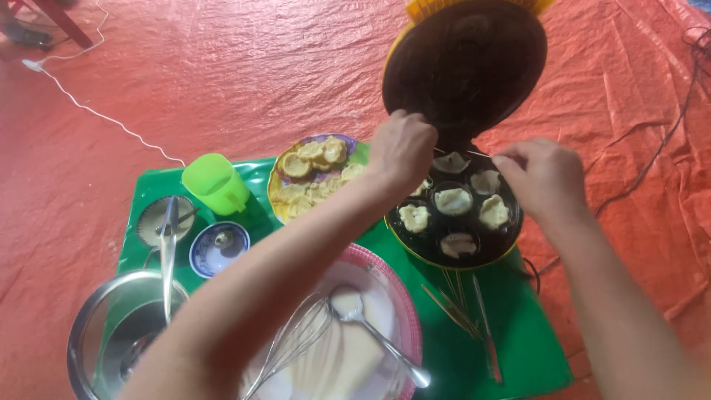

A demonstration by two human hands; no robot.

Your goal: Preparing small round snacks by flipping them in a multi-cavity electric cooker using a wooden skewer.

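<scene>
Wooden, thin skewer (461,152) lies pinched at its two ends between your left hand (402,148) and right hand (542,176), over the back wells of the round cake maker (453,213). Its long axis runs left to right, nearly level. You seem to be tending the cakes; the next move needs a steady tip beside one cake.

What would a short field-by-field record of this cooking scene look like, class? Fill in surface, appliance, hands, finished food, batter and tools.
Surface: green mat on red sheeting
Appliance: round cake maker, lid raised, small cakes in its wells
Left hand: over the maker's back edge
Right hand: pinching a thin skewer
Finished food: plate of golden cakes
Batter: pink bowl with whisk and spoon
Other: green cup
</scene>
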